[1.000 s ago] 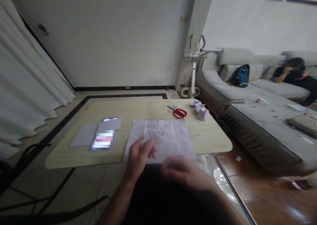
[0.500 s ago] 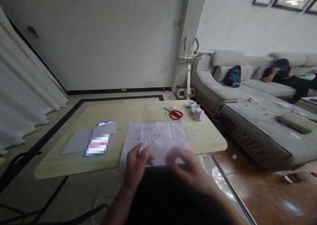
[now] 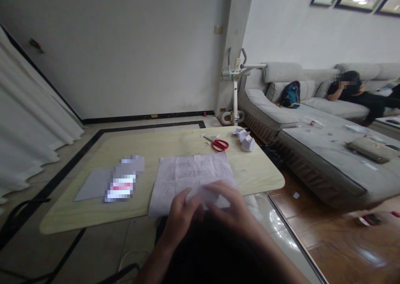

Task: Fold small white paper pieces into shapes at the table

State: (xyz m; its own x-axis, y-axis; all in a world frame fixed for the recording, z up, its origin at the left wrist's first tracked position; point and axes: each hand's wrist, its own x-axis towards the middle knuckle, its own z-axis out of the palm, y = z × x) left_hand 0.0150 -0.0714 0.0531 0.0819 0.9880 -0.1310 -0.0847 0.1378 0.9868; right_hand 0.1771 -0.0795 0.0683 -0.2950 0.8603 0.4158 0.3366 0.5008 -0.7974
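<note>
Both my hands meet over the near edge of a pale wooden table (image 3: 150,144). My left hand (image 3: 179,213) and my right hand (image 3: 229,207) pinch a small folded piece of white paper (image 3: 204,194) between their fingers. Under them lies a larger printed sheet (image 3: 187,175), flat on the table. Red-handled scissors (image 3: 217,143) lie at the table's far right, beside a few crumpled or folded white paper bits (image 3: 245,140).
Grey sheets and a blurred card (image 3: 121,182) lie on the table's left part. A grey sofa (image 3: 312,150) stands to the right, with a blue bag (image 3: 290,94) and a person (image 3: 353,90) lying on it. White curtains (image 3: 28,125) hang at the left.
My hands have drawn together: the right hand came up to the folded paper that the left hand held, and both now pinch it. The camera has shifted a little to the right.
</note>
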